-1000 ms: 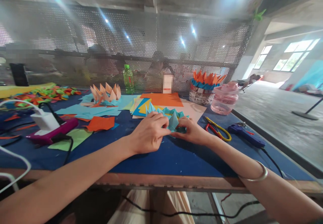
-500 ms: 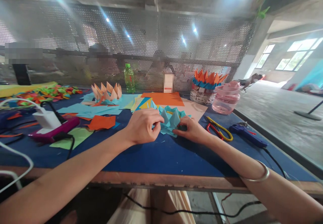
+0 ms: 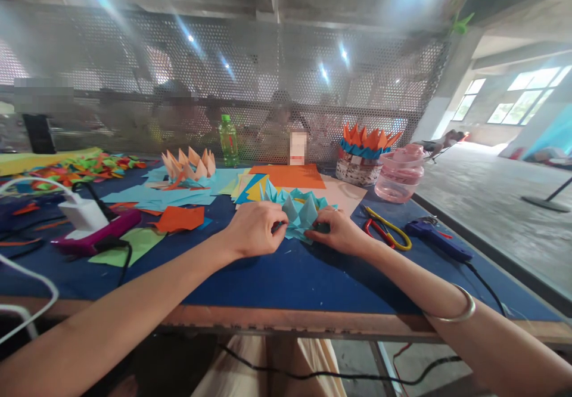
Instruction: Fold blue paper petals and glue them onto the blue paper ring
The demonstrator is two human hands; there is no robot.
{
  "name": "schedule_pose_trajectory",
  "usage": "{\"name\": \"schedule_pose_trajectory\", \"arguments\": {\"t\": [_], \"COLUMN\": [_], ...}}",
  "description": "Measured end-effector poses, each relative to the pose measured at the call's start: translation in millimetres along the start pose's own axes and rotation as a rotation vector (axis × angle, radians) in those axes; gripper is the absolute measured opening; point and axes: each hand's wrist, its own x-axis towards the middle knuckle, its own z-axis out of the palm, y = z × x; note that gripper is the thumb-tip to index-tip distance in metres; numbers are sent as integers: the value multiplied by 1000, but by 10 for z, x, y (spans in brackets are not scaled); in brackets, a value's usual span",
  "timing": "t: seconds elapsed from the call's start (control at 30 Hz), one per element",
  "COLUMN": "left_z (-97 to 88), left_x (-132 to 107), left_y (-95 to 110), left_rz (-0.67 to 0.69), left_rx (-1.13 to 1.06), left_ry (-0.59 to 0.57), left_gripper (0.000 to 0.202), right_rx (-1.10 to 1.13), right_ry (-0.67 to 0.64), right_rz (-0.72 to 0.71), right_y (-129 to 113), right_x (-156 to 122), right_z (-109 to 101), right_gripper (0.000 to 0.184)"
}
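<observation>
Flanking blue papercraft [image 3: 307,212], left hand [image 3: 258,228] and right hand [image 3: 338,230] are curled.

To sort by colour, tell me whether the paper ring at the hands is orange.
No: the ring at the right hand has light blue points.

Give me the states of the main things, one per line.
Light-blue paper ring, points upward
Left hand, fingers curled
Right hand, at the ring's right side
Peach paper crown, points upward
Green bottle, upright, capped
Pink jug, upright
White charger, on the purple power strip, cable attached
Blue corded tool, lying down
</observation>
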Motion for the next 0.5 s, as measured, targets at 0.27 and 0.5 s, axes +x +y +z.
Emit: {"name": "schedule_pose_trajectory", "arguments": {"t": [0.27,0.5], "left_z": [45,31], "left_x": [21,27], "left_y": [-1,30], "left_rz": [-227,-291], "left_rx": [-121,-122], "left_ry": [-121,-117], "left_gripper": [36,53], "right_rx": [-18,-13], "right_ry": [-8,-8], "right_rz": [5,-4], "right_y": [-10,-8], "right_x": [0,1], "right_z": [3,1], "right_gripper": [12,13]}}
